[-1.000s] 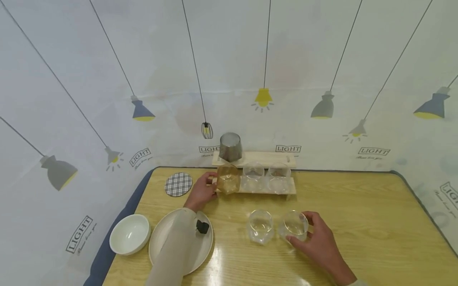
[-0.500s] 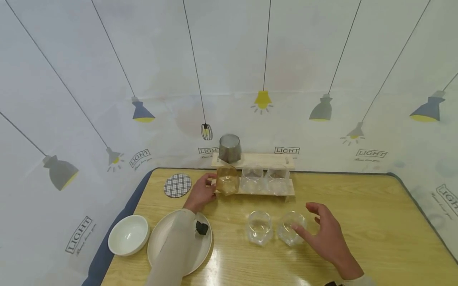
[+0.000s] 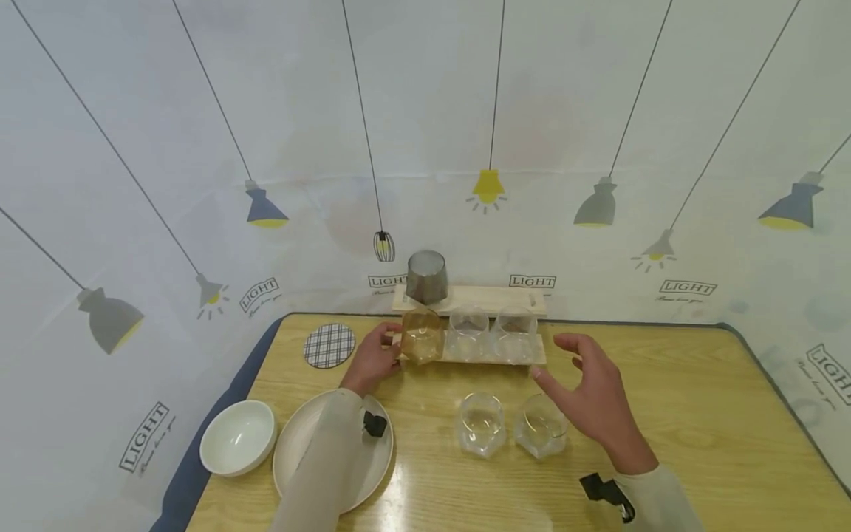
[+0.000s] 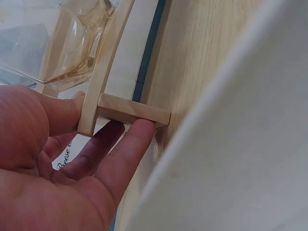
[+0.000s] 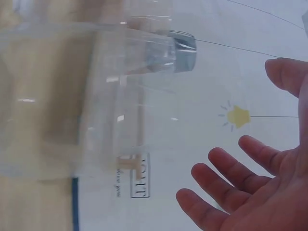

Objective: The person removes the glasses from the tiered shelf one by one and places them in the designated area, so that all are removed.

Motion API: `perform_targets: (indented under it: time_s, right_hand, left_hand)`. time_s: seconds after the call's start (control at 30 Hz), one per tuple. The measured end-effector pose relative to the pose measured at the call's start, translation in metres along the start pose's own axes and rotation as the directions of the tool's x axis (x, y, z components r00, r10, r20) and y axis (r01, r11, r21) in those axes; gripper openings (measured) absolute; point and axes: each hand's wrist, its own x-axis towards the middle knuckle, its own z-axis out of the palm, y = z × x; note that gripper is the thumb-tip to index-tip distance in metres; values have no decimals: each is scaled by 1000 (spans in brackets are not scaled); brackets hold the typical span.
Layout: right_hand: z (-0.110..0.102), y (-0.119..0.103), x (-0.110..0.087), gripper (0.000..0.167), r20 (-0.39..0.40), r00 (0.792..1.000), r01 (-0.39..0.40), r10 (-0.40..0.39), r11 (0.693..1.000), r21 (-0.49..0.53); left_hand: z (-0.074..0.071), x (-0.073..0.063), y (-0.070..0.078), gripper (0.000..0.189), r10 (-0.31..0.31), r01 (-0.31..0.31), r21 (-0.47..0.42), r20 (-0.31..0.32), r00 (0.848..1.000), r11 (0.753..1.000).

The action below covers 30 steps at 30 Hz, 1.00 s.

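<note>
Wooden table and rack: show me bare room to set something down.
Bare: the table right of the right hand; the rack's upper board, right of the grey glass. Crowded: the lower board, under three glasses, and the near left, with the bowl and plate.

"What sort of place is this?"

"A dining corner, by its look; home or café, I can't tell"

"What shows it?"

"On a wood-grain desk [image 3: 705,443], a white bowl [image 3: 233,425] and a plate [image 3: 289,447] by the left edge, a checked coaster [image 3: 329,346] near the far left corner, a rack [image 3: 492,297] of glasses [image 3: 515,336] along the far edge"

"And behind it?"

"A pale wall covering [image 3: 425,96], printed with hanging lamps [image 3: 488,182] and LIGHT, rises past the far edge"
</note>
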Motion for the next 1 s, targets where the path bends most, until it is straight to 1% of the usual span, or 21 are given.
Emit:
perform_targets:
  time_s: [0.1,0.23,0.43,0.67,0.8,1.0]
  right_hand:
    - [-2,-9,12,58,-14,1000,18,-18,1000,3]
    - [-3,-24,31,56,-13,1000,27,-27,999,29]
    - [4,-44,59,54,3,1000,29,-29,997,65]
    - [30,-54,91,57,41,999,23,-26,998,63]
    - [48,-53,109,61,60,998,6,-10,998,64]
    - [74,-56,132,70,118,993,-29,23,998,53]
  left_hand:
    - [1,0,0,33,-2,2,-2,5,1000,1000]
    - [0,0,0,34,6,-6,7,8,1000,1000]
    - [-1,1,-1,33,-3,3,16,14,1000,1000]
    - [-2,1,-2,33,8,-7,-17,21,1000,1000]
    - [-2,-1,1,34,14,-14,2,11,1000,1000]
    - [-1,-3,3,35,19,-19,13,2,1000,1000]
